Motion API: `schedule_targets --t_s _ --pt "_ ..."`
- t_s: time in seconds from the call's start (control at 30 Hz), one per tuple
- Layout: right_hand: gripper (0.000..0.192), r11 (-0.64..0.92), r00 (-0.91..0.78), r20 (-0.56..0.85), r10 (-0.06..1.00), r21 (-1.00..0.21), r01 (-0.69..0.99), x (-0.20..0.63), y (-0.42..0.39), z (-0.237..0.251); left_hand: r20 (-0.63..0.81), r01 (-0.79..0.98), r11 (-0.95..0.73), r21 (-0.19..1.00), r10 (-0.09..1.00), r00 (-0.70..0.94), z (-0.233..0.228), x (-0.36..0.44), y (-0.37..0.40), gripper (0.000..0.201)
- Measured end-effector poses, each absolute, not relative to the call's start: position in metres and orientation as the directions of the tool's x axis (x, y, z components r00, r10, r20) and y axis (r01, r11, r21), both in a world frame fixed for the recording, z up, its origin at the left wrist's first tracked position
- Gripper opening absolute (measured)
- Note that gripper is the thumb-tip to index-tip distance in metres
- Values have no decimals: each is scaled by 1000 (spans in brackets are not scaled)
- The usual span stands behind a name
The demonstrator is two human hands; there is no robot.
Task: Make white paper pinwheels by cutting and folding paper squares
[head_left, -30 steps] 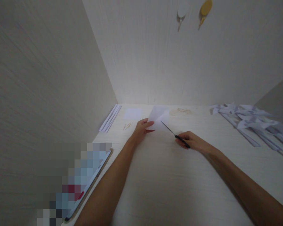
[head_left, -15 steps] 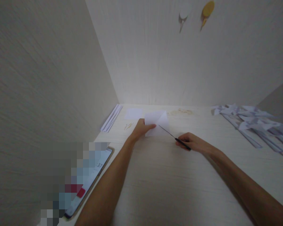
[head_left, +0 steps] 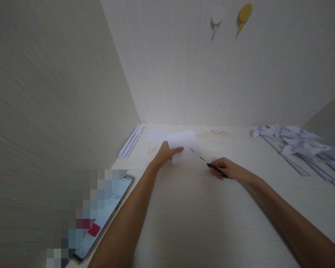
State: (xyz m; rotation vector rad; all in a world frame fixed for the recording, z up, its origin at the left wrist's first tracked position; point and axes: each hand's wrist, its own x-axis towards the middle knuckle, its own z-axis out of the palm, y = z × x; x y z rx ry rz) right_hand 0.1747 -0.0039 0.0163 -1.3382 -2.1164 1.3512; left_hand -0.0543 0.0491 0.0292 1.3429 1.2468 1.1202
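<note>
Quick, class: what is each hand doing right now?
Left hand: closed on the white paper.
Right hand: closed on the scissors.

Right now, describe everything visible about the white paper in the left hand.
The paper is a small, plain white sheet, thin and unprinted on the side shown. The left hand pinches its left edge, thumb on top, holding it just above the table and tilted slightly. The thin blades of the scissors, held in the right hand, meet its right edge. Whether it is folded is unclear.
</note>
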Motion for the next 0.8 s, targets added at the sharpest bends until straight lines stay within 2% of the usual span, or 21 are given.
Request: schedule_targets --t_s 0.17,0.27,0.37,0.6,0.8 --pt "48 115 -489 -170 856 -859 500 172 -6 18 -2 -22 0 1000 997 -82 18 -40 54 24" --pt "48 76 -449 -166 878 -878 473 173 -5 13 -66 -130 61 990 997 -32 13 -27 50 18" --pt "47 73 -434 -157 887 -880 468 175 -3 7 -107 -223 93 970 993 -52 11 -17 45 11" --pt "48 101 -439 -147 886 -864 493 176 -3 8 -147 -262 105 959 978 -146 15 -12 41 6" --pt "49 126 -488 -142 861 -870 476 174 -4 12 -113 -306 45 951 971 -209 21 -10 42 13"
